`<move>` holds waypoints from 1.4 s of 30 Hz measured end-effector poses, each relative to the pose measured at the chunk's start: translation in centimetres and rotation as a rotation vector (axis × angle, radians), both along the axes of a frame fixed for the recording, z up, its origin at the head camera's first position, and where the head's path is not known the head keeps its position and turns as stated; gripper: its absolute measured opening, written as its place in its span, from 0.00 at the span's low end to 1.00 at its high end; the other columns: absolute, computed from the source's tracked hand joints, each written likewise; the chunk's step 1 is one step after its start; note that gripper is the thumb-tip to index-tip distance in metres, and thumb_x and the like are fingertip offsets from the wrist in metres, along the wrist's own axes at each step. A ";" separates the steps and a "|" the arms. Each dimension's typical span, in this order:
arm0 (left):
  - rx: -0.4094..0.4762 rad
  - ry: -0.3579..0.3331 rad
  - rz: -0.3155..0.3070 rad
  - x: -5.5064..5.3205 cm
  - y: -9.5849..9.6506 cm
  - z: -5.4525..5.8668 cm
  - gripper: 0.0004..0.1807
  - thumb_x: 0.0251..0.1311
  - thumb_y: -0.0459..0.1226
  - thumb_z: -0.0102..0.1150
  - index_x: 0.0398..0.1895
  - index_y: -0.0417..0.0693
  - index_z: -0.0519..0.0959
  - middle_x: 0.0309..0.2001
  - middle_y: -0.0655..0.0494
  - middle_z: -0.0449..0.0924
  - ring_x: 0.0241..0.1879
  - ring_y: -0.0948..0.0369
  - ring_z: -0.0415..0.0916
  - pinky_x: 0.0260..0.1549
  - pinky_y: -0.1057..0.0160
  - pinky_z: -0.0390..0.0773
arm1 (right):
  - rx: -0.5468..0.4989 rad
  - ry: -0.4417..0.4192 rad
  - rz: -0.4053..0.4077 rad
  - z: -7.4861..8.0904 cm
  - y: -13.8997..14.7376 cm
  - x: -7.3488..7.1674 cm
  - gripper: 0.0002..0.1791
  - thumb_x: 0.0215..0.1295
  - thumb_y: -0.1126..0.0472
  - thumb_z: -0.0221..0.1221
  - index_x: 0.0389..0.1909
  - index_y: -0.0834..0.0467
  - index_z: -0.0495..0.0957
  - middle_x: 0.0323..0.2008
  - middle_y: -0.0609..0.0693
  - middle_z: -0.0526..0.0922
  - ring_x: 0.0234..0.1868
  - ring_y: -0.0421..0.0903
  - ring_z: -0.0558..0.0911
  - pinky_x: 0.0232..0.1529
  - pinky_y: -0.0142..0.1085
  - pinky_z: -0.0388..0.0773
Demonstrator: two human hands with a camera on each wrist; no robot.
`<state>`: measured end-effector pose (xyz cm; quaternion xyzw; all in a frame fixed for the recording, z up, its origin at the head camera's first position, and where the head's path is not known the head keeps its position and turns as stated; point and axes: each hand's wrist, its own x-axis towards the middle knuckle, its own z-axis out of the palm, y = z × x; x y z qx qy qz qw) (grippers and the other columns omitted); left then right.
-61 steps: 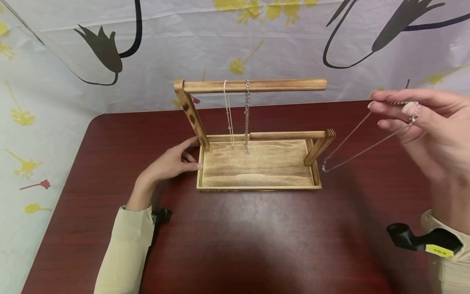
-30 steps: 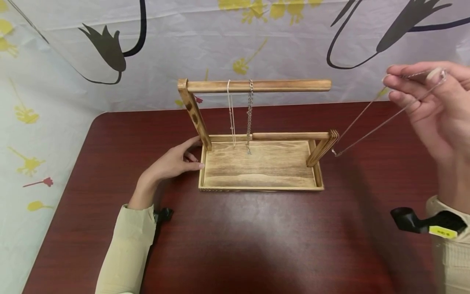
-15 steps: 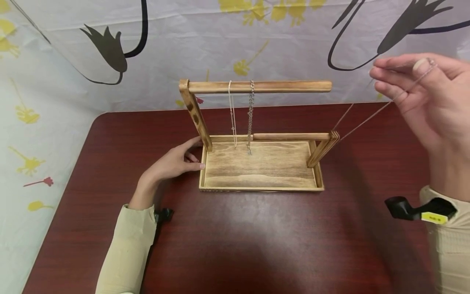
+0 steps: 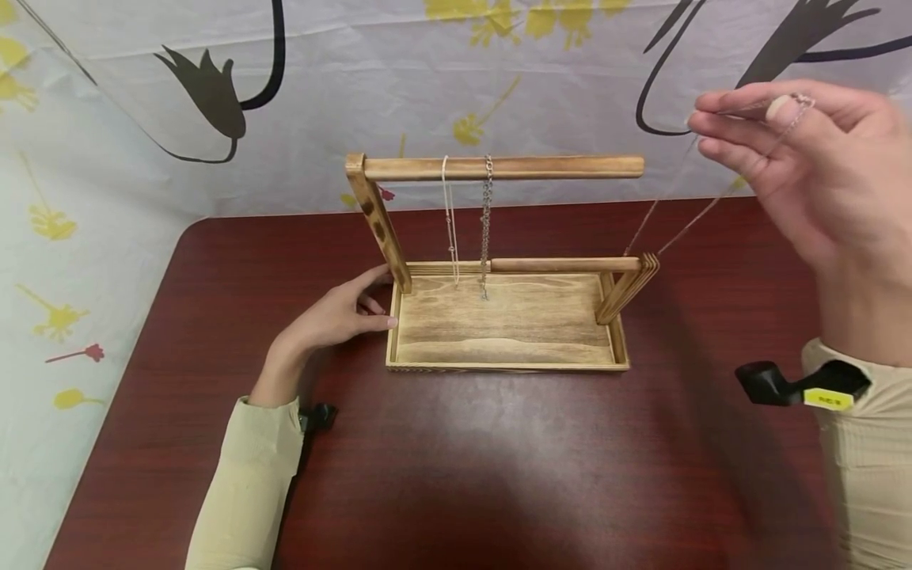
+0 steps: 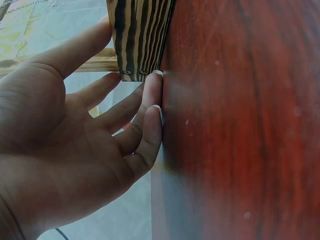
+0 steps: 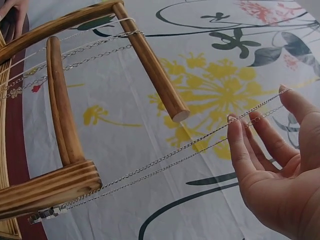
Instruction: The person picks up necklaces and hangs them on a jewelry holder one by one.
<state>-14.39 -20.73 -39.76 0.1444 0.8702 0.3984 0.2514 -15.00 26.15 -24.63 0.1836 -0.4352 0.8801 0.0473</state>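
A wooden jewelry stand [image 4: 513, 321] has a shallow tray base, a long upper bar [image 4: 570, 167] and a lower bar [image 4: 563, 264]. Two necklaces hang from the upper bar: a thin pale one [image 4: 450, 226] and a thicker silver chain [image 4: 487, 226]. My left hand [image 4: 331, 318] touches the tray's left end with thumb and fingertips. Up at the right, my right hand [image 4: 819, 158] holds a fine silver necklace [image 6: 166, 155], its chain looped over thumb and fingers. Its shiny pendant end [image 6: 48, 214] hangs by the short post; the head view hides it behind the post.
The stand sits on a dark red table [image 4: 499, 459]. A white cloth with floral print [image 4: 321, 95] hangs behind. The upper bar's right end [image 6: 181, 116] is free, and the lower bar's left end also has no post.
My right hand has risen and, after a short shift right, moved left. The held necklace's lower end has passed behind the short right post. My left hand stays at the tray end.
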 end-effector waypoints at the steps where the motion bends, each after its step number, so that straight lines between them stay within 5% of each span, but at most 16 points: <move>1: 0.001 0.000 0.000 0.0 0.0 0.0 0.48 0.61 0.42 0.69 0.80 0.56 0.52 0.71 0.50 0.63 0.49 0.53 0.77 0.46 0.54 0.77 | -0.011 -0.003 0.011 0.0 -0.2 0.0 0.14 0.67 0.82 0.45 0.48 0.92 0.67 0.49 0.82 0.74 0.50 0.71 0.80 0.54 0.53 0.78; 30: 0.017 -0.005 -0.003 0.0 0.1 0.0 0.48 0.62 0.42 0.69 0.80 0.55 0.51 0.74 0.50 0.60 0.50 0.53 0.76 0.46 0.54 0.77 | 0.159 -0.039 0.081 0.7 -5.1 -0.1 0.14 0.69 0.81 0.47 0.51 0.86 0.71 0.52 0.78 0.76 0.53 0.67 0.80 0.58 0.47 0.77; 39: 0.011 -0.009 0.005 0.1 0.1 0.1 0.48 0.61 0.41 0.69 0.80 0.55 0.51 0.73 0.51 0.60 0.49 0.53 0.76 0.46 0.55 0.77 | 0.221 0.009 0.094 0.6 -6.4 0.2 0.14 0.70 0.80 0.48 0.51 0.87 0.71 0.53 0.79 0.75 0.53 0.67 0.80 0.59 0.49 0.76; 42: 0.007 -0.007 0.008 0.1 0.1 0.2 0.48 0.61 0.41 0.69 0.80 0.55 0.51 0.73 0.51 0.61 0.49 0.53 0.77 0.46 0.55 0.77 | 0.194 0.013 0.149 0.5 -6.8 0.2 0.14 0.69 0.81 0.46 0.51 0.85 0.72 0.53 0.78 0.76 0.54 0.66 0.80 0.59 0.48 0.76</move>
